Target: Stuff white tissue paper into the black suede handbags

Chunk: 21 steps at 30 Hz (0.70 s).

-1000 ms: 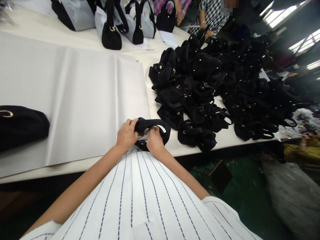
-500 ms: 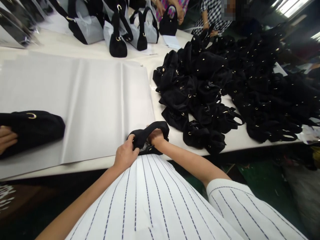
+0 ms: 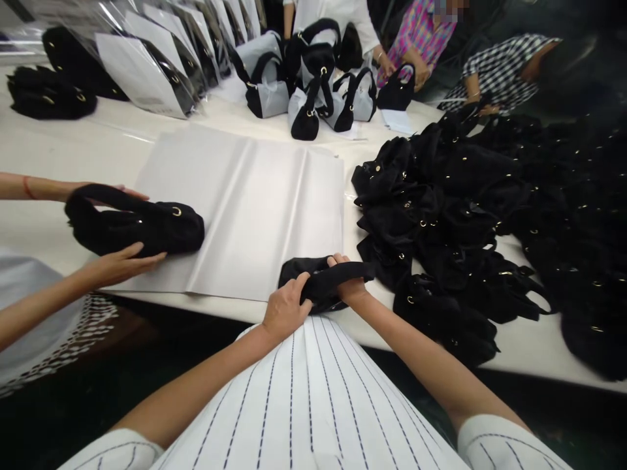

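Observation:
A small black handbag [image 3: 318, 287] lies at the table's front edge, close against my striped shirt. My left hand [image 3: 288, 303] is closed on its near left side, thumb and fingers pinching the rim. Under the bag's strap reaches my right hand [image 3: 350, 279], gripping the far right part of the bag; some of its fingers are hidden by the strap. Just left of the bag spreads a stack of grey-white paper sheets [image 3: 264, 215]. To the right is a large heap of black handbags [image 3: 416, 215] with small gold rings.
At left, a co-worker's two hands [image 3: 125, 264] hold another black handbag [image 3: 161, 228] on the sheets. Bags partly wrapped in grey paper [image 3: 274, 94] stand at the back, beside clear-wrapped bags [image 3: 147, 72]. Other people work across the table [image 3: 230, 124].
The view has swung left, so things appear further right. My right hand has shifted on the bag, and its strap now lies lower. The co-worker's bag and both hands have come into view.

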Motion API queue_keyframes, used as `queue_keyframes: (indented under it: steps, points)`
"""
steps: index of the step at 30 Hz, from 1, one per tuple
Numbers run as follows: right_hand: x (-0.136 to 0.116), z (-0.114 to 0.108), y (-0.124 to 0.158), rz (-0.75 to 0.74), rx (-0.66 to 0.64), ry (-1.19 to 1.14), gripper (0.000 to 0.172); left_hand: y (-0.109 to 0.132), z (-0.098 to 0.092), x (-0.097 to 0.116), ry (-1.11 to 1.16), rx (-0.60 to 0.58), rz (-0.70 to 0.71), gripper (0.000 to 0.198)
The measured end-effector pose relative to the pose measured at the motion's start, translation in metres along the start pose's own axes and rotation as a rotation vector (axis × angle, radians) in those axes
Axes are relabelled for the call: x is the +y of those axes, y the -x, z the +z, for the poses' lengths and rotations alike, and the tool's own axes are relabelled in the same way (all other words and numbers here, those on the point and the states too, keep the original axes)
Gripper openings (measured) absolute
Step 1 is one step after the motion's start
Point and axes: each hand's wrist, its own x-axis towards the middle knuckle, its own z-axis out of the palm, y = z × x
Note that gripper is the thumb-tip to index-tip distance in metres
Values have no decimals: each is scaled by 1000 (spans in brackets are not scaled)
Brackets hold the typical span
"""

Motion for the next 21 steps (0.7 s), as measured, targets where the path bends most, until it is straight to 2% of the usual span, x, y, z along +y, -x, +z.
queue_keyframes:
  steps: [3, 5, 8, 10, 12, 14, 16, 18, 19, 21]
  points:
    - [-8, -10, -10, -23, 139, -115, 16, 5, -2, -1, -59, 72, 94, 50]
    - [-13, -10, -24, 37, 220, -199, 19, 4, 0, -3, -36, 80, 97, 46]
    - [-21, -10, -41, 92, 252, -192, 22, 0, 1, -7, 126, -30, -10, 42]
    - [-34, -17, -43, 20, 254, -128, 21, 0, -6, -9, 297, -148, -66, 35]
    - [-47, -24, -38, -110, 245, -65, 20, 2, -18, -9, 431, -209, -68, 24]
    - [-53, -24, -35, -196, 206, -49, 20, -2, -29, -6, 468, -146, -108, 18]
    - [-50, -13, -43, -207, 191, -66, 19, -17, -34, -5, 445, 40, -187, 19]
    - [-44, 5, -58, -232, 137, -183, 18, -36, -33, -9, 387, 190, -148, 26]
    - [-40, 13, -65, -237, 119, -282, 17, -45, -29, -13, 375, 185, -113, 35]
    - [-28, 28, -71, -217, 107, -485, 16, -58, -16, -22, 382, 79, -65, 56]
